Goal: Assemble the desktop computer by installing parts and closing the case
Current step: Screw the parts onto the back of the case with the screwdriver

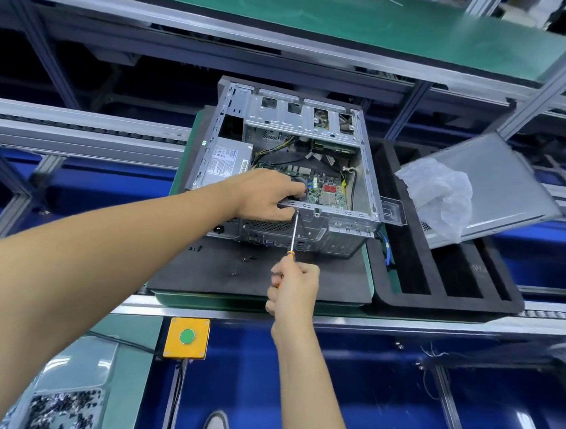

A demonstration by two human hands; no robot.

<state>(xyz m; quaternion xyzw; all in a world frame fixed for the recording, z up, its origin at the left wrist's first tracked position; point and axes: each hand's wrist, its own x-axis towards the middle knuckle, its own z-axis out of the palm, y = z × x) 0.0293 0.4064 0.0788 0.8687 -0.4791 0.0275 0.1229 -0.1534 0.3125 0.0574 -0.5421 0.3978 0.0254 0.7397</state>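
Open computer case [357,215] on dark mat [206,272], left hand [266,193] grasping black part inside case, right hand [296,285] gripping screwdriver [293,234], tip at case edge

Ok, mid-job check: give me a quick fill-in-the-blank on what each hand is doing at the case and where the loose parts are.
1. The right hand grips a ____ whose shaft reaches up to the rear rail of the computer case.
2. The left hand rests on that rail, its fingers curled over the ____ inside the case.
3. The removed side panel, off to the right, has a crumpled ____ lying on it.
4. Loose screws lie on the dark ____ in front of the case.

Missing words: screwdriver; black fan; plastic bag; foam mat
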